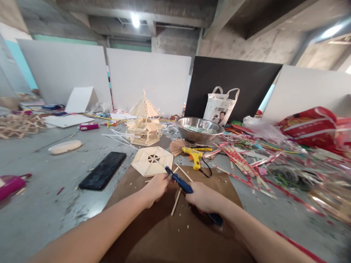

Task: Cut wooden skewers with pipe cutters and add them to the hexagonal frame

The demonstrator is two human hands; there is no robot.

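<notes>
My right hand (203, 197) is wrapped round a dark blue hand cutter (181, 182) that looks like shears. Its narrow end points forward and left. Close to that end, my left hand (157, 188) is closed in a pinch; whatever it holds is too small or hidden to make out. Loose thin wooden sticks (176, 202) lie on the brown board (142, 230) under and between my hands. Just beyond my left hand lies a flat hexagonal panel of wooden sticks (142, 160). Behind it a stick-built pagoda model (144, 128) stands upright.
A yellow glue gun (195, 156) lies beyond my right hand, near a steel bowl (199, 129). To the left are a black phone (103, 171), a white oval case (65, 147) and a purple tool (12, 187). Red-and-white strips (244, 162) and wrappings clutter the right side.
</notes>
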